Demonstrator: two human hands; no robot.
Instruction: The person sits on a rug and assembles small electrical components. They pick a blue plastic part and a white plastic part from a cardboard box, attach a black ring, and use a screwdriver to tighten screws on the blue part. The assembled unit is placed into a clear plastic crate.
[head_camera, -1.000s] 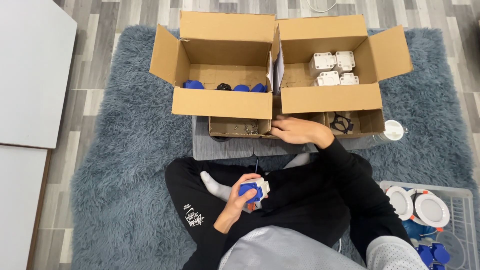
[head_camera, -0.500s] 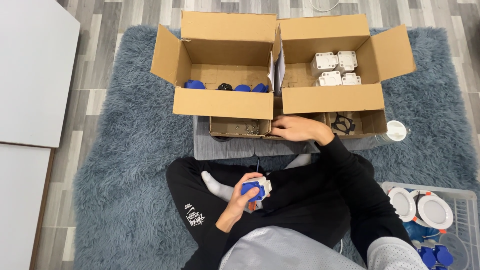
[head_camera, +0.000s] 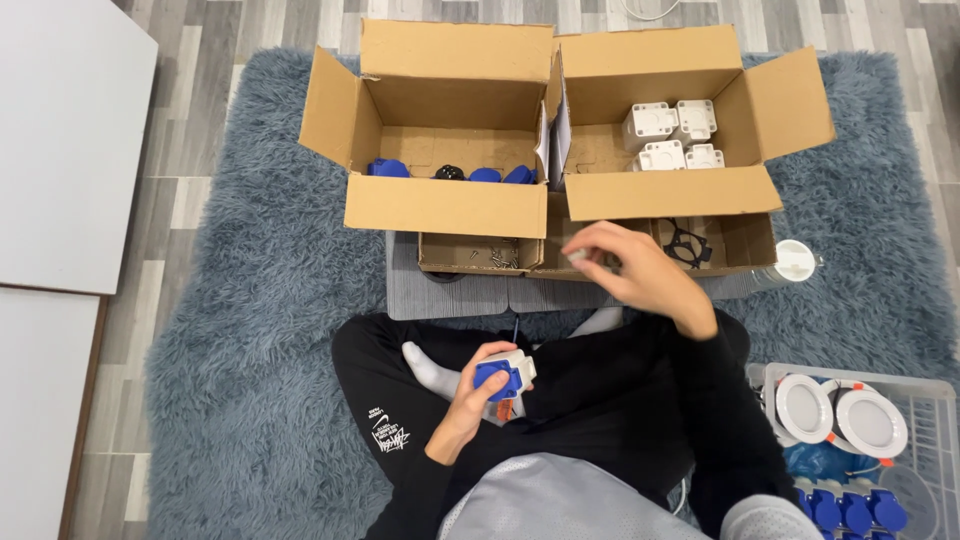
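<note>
Right hand (head_camera: 630, 268) blurred; its grip's contents cannot be made out.

Grey wood-plank floor (head_camera: 215, 60); shaggy blue-grey rug (head_camera: 250, 300) across middle; 2 white panels (head_camera: 60, 130) at left edge, one below other; even, soft light.

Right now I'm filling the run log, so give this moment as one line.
left hand: holds blue-and-white part | right hand: over shallow tray, blurred | boxes: open
</note>
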